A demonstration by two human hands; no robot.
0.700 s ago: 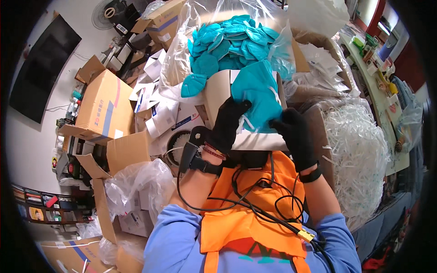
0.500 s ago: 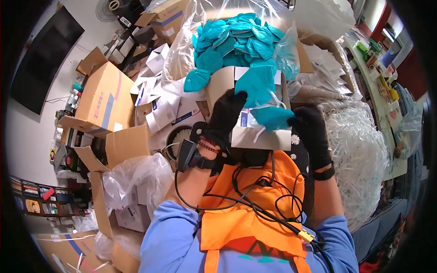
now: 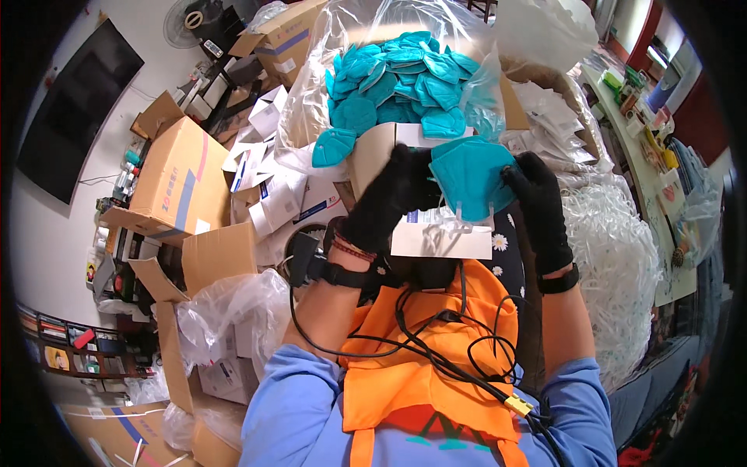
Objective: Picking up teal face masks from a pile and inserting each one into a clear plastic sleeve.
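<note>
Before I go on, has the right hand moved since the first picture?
Yes. Judged against the heap of white strips, the right hand has shifted rightward, closer to the heap, and upward in the picture.

Clearance lies over the white flap — the teal mask partly blocks the box; shredded strips bound the right.

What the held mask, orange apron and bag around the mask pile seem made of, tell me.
Held mask: probably nonwoven fabric, matte, creased. Orange apron: likely cloth, matte, draping in folds. Bag around mask pile: apparently plastic film, glossy, see-through, wrinkled.
</note>
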